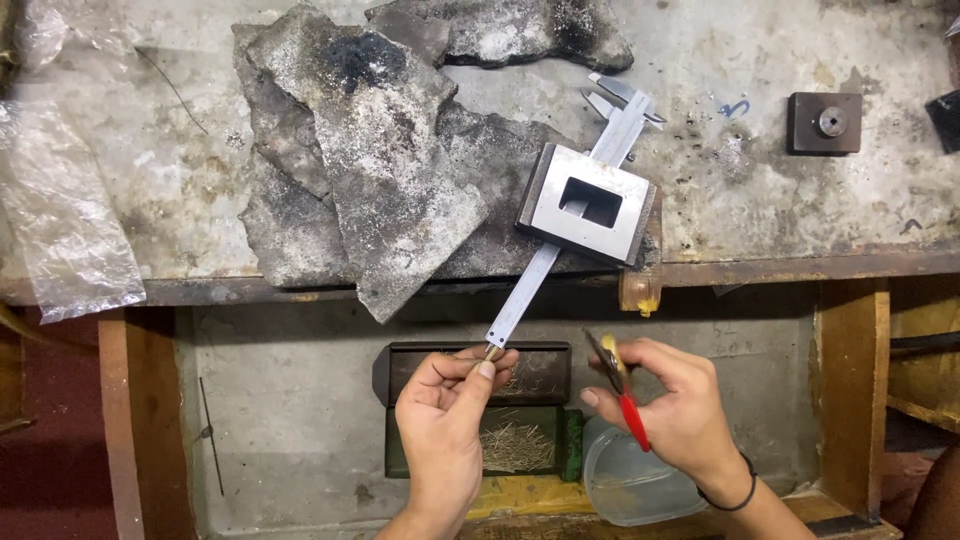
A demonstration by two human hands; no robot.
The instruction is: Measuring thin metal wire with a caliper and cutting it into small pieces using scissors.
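Hands near, below worktop (800, 215) edge: left hand (445, 410) pinches thin wire (462, 356); right hand (670, 400) grips red-handled pliers (620, 385). Caliper (565, 235) under steel block (588, 203), far.

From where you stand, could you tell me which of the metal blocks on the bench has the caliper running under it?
The pale steel block with the rectangular hole sits on the caliper; the dark square block at right has only a small round hole.

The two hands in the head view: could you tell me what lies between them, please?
In the head view, no object sits in the gap between the left hand and right hand; behind it shows an open dark tin of thin pins.
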